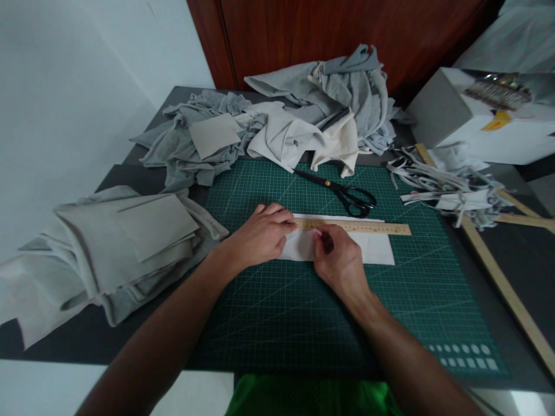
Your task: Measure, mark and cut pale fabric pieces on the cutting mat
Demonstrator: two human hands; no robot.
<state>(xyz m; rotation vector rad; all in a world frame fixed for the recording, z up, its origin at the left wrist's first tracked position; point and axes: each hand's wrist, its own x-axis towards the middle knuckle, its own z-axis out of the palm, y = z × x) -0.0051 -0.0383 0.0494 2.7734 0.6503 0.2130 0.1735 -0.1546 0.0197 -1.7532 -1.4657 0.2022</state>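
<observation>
A strip of white cloth [373,251] lies flat on the green cutting mat [277,323]. Across its upper part runs a wooden ruler [368,227], its right end reaching past the cloth. My left hand [264,234] is bent over the ruler's left end and holds it down, the fingertips on its far side. Just below the ruler's near edge, my right hand [340,254] is closed in a pinch, with a small pale bit at the fingertips too tiny to name. Black-handled scissors [342,190] rest closed on the mat beyond the ruler.
Grey and cream fabric pieces are heaped at the back [347,86], with more grey cloth [199,133] at back left. A folded cloth stack [130,242] lies left. Fabric strips [459,190] and wooden bars [498,277] are on the right, near a white box [459,115].
</observation>
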